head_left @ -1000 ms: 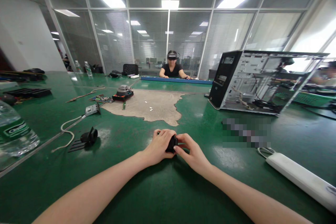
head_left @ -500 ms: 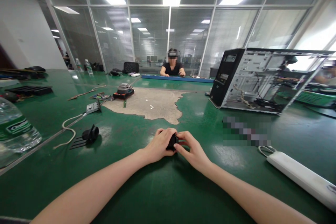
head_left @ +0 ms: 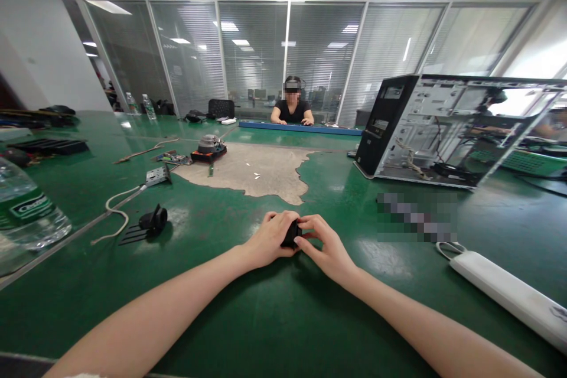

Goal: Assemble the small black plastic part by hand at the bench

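A small, dark, blocky part (head_left: 290, 236) is held between my two hands, just above or on the green tabletop (head_left: 266, 319); its kind is hard to make out. My left hand (head_left: 268, 240) wraps over it from the left, covering much of it. From the right, the thumb and fingers of my right hand (head_left: 325, 248) pinch its edge. To the left lies a black plastic piece (head_left: 154, 221) with long prongs. Behind it are a metal bracket (head_left: 158, 175) and a pale cable (head_left: 116, 215).
An opened computer case (head_left: 398, 130) stands at the right, with a white power strip (head_left: 505, 289) nearer me. A water bottle (head_left: 29, 209) is at the left. A heatsink-like cooler (head_left: 209, 147) sits by a bare tan patch (head_left: 248, 174). Across the table sits a person (head_left: 291, 107).
Both hands keep hold of the dark part with almost the same grip. My view has tilted slightly, shifting the scene a little upward. The person opposite has lowered a hand toward the blue bar.
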### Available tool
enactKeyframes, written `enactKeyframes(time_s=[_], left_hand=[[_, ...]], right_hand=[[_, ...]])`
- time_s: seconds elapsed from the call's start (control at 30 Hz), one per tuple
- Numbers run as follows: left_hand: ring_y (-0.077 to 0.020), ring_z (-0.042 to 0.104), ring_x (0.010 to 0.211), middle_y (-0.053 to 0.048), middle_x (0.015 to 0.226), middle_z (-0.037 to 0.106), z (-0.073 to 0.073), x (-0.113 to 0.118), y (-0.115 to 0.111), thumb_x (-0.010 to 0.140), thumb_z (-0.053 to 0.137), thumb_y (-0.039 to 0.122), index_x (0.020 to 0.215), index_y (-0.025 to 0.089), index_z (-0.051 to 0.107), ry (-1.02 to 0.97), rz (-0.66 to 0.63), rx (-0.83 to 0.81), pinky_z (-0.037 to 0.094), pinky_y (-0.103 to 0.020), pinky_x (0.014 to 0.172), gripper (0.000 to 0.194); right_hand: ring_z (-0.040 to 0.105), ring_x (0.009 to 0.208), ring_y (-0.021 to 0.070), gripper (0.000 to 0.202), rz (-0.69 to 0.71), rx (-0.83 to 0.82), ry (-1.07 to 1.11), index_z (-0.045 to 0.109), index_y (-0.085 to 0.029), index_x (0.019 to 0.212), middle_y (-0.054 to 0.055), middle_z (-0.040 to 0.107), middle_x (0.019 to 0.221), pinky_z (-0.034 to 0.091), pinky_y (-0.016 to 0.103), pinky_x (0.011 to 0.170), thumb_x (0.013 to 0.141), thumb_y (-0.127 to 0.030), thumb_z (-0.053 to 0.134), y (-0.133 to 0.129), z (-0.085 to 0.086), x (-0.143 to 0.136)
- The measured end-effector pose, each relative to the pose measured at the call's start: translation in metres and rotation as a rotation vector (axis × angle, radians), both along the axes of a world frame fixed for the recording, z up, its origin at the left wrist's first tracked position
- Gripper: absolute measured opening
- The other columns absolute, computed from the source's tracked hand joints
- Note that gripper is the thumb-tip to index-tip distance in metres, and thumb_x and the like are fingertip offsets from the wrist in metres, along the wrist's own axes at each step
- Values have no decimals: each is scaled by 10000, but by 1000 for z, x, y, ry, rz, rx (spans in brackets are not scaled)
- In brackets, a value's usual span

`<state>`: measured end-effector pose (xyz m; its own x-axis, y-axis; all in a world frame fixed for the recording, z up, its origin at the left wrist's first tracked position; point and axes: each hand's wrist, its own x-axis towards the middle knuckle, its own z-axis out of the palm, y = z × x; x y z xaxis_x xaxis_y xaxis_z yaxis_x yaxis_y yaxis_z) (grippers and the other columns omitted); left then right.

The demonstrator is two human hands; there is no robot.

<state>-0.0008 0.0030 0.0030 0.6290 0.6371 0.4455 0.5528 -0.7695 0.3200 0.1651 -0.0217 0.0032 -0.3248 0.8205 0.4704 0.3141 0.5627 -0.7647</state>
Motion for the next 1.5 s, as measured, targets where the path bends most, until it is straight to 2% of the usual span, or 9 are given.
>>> enactKeyframes(time_s=[0.1,0.2,0.33,0.57,0.87,1.1,1.2,1.37,1.5], left_hand=[[-205,452,1029,-46,1108,483,0,0,0,651,607,228,1118,224,291,-5,9,-2,264,-354,874,564],[-206,450,1032,-51,1100,486,1,0,-1,660,603,240,1111,219,302,-4,12,-2,269,-351,868,543],[-200,451,1030,-49,1096,489,2,0,-1,660,598,223,1110,217,304,-4,6,0,268,-345,868,538],[-198,456,1016,-39,1087,490,0,0,1,642,617,236,1110,224,299,-2,12,-5,262,-348,872,566],[-193,455,1020,-40,1089,493,2,1,0,656,603,232,1107,221,304,-2,15,-5,266,-343,866,541],[-196,452,1024,-38,1105,486,0,1,1,640,619,226,1128,223,286,-8,13,-2,258,-348,881,591],[-197,451,1028,-42,1110,485,1,1,0,644,618,232,1128,224,288,-9,16,-5,263,-347,879,585],[-202,452,1028,-43,1100,490,3,0,-1,657,603,247,1103,226,312,2,24,-18,272,-349,870,534],[-206,452,1026,-45,1101,486,2,0,0,644,601,220,1123,228,289,10,13,-21,268,-361,877,572]], right_hand=[[523,901,165,84,-27,8,28,498,-200,830,47,482,966,499,293,726,760,-233,531,4,-2,-1],[546,864,158,184,-40,-112,82,457,-203,901,40,510,927,508,292,700,746,-238,549,8,-6,-3],[586,748,138,201,48,-276,83,426,-208,919,12,559,828,516,298,672,760,-270,532,7,-6,-2],[548,877,157,132,-28,-60,57,502,-204,871,38,517,937,502,276,703,754,-257,531,2,-1,-2],[577,730,131,184,43,-302,68,443,-199,936,19,552,844,508,282,643,776,-273,499,9,-4,-2],[539,863,149,117,-26,-40,20,500,-204,881,39,500,948,496,270,690,768,-235,506,2,1,-2],[538,873,155,123,-37,-74,39,484,-201,882,40,501,938,501,271,677,767,-238,508,6,-1,-3],[569,752,137,188,5,-265,68,429,-198,929,19,540,846,513,279,640,771,-263,506,10,-5,-3],[556,794,146,176,7,-135,26,456,-212,917,26,524,886,508,290,675,757,-236,525,4,0,-3]])
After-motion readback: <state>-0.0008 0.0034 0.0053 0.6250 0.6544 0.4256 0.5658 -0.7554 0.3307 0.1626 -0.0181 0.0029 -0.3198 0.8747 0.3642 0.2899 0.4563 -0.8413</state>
